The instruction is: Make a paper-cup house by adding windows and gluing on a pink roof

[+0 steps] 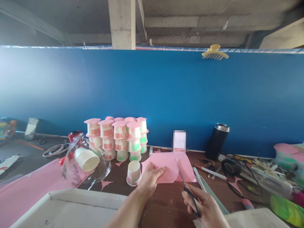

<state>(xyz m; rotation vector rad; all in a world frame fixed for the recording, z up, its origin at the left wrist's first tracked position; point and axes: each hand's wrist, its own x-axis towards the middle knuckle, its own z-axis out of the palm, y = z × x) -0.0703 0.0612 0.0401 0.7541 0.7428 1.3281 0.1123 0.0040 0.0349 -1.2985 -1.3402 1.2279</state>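
Note:
My left hand (149,179) pinches the near edge of a pink paper sheet (169,167) held above the brown table. My right hand (206,207) grips black-handled scissors (186,186), whose blades point up and away into the pink paper. A single white paper cup (133,172) stands upside down just left of my left hand. Behind it rises a stack of decorated paper cups with pink lids (120,136).
A clear plastic bag holding white cups (84,161) lies at the left on a large pink sheet (30,186). A white tray (71,207) sits at the near edge. A black flask (216,141), pens, black tape and clutter fill the right. A blue wall (166,88) backs the table.

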